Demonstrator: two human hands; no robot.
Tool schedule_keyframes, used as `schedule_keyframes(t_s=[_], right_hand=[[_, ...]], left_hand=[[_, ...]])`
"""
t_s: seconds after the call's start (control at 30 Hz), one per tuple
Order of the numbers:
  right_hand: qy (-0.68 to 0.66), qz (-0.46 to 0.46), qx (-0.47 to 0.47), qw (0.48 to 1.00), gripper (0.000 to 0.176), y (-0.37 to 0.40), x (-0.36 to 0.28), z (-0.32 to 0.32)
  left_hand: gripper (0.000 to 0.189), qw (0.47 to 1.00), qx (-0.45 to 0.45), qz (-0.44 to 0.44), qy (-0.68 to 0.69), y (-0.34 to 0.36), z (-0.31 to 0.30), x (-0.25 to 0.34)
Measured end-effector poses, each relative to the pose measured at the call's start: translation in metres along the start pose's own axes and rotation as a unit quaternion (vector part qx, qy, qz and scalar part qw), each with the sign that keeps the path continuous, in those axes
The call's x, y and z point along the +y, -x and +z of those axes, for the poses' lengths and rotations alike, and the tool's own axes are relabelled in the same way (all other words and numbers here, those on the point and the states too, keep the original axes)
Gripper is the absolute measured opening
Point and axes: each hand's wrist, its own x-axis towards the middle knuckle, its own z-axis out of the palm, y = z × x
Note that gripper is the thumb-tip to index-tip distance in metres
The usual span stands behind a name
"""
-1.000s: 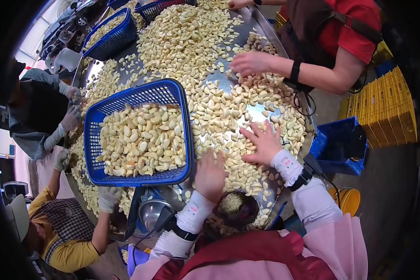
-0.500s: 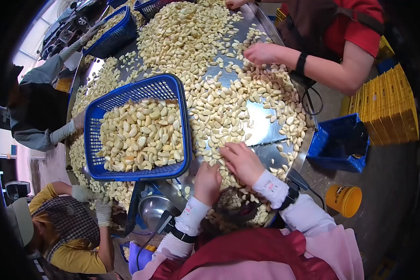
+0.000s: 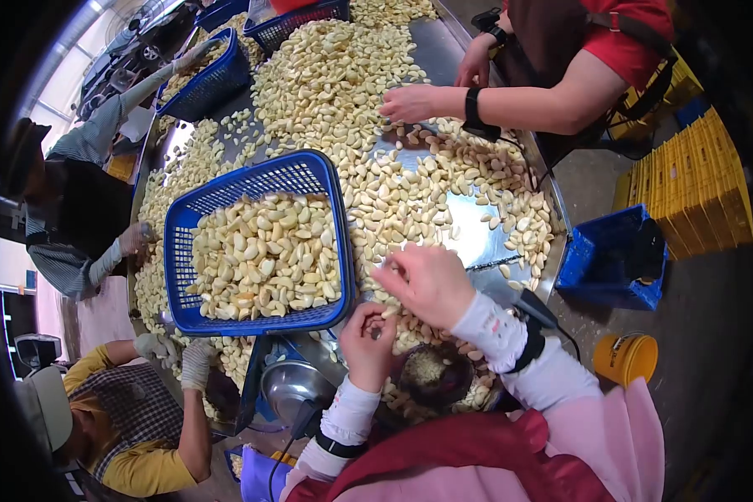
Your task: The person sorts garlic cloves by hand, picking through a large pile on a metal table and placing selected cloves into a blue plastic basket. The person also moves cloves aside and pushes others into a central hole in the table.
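Observation:
Peeled garlic cloves (image 3: 401,197) cover much of the metal table before me. My left hand (image 3: 368,347) is curled at the near side of the pile, with a pale garlic clove (image 3: 390,310) at its fingertips. Just right of it and slightly higher, my right hand (image 3: 433,286) has thumb and forefinger drawn together; what they hold, if anything, is hidden. Left of both hands stands a blue plastic basket (image 3: 349,243) filled with cloves. Below my hands is a dark round opening (image 3: 436,378) with pale pieces inside.
A metal bowl (image 3: 297,389) sits left of my left forearm. Across the table, a red-sleeved co-worker's hand (image 3: 410,104) reaches over the cloves. Two other people work at left. At right are a blue bin (image 3: 615,259), stacked yellow crates (image 3: 686,188) and a yellow bucket (image 3: 625,358).
My right hand has lifted off the cloves and its fingers have drawn together. My left hand has turned, showing its curled fingers. The red-sleeved co-worker's hand has moved left over the pile.

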Motion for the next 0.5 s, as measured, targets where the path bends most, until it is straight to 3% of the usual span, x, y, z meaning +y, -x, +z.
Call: schedule_keyframes(t_s=[0.07,0.1,0.13,0.17,0.2,0.23,0.27,0.3,0.33,0.37,0.4,0.43,0.47,0.5], right_hand=[[0.05,0.06,-0.123,0.989,0.039,0.037,0.021,0.026],[0.05,0.065,-0.127,0.989,0.039,0.054,0.026,0.034],[-0.083,0.096,-0.092,0.988,0.037,0.064,0.032,0.037],[-0.216,0.124,-0.056,0.967,0.036,0.071,0.039,0.04],[-0.217,0.123,-0.059,0.967,0.036,0.081,0.05,0.048],[-0.341,0.207,-0.03,0.917,0.034,0.092,0.064,0.058],[-0.455,0.287,0.0,0.843,0.032,0.1,0.075,0.057],[-0.64,0.248,-0.048,0.726,0.029,0.102,0.077,0.03],[-0.79,0.193,-0.095,0.574,0.026,0.097,0.079,-0.003],[-0.788,0.19,-0.096,0.578,0.026,0.092,0.086,-0.018],[-0.73,0.194,-0.111,0.645,0.025,0.085,0.094,-0.031],[-0.668,0.2,-0.125,0.705,0.024,0.081,0.1,-0.041],[-0.602,0.206,-0.137,0.76,0.023,0.079,0.103,-0.047],[-0.53,0.21,-0.147,0.809,0.023,0.078,0.105,-0.051]], left_hand=[[0.021,0.997,-0.004,0.064,0.049,0.004,-0.002,-0.001],[0.018,0.993,-0.025,0.112,0.011,0.005,0.001,-0.003],[0.018,0.993,-0.022,0.111,0.013,0.008,0.008,-0.003],[0.017,0.986,-0.036,-0.005,0.164,0.011,0.017,0.0],[0.016,0.943,-0.051,-0.123,0.306,0.014,0.023,0.001],[0.015,0.909,-0.088,-0.178,0.367,0.014,0.027,-0.002],[0.015,0.909,-0.087,-0.178,0.367,0.014,0.031,-0.006],[0.015,0.929,-0.11,-0.169,0.311,0.011,0.034,-0.009],[0.016,0.945,-0.134,-0.156,0.255,0.003,0.038,-0.009],[0.028,0.982,-0.173,-0.063,-0.048,-0.01,0.027,-0.001],[0.028,0.982,-0.172,-0.058,-0.047,-0.023,0.028,0.003],[0.039,0.954,-0.139,0.086,-0.253,-0.032,0.028,0.005],[0.049,0.863,-0.098,0.224,-0.443,-0.034,0.027,0.004],[0.057,0.853,-0.145,0.202,-0.459,-0.036,0.034,-0.013]])
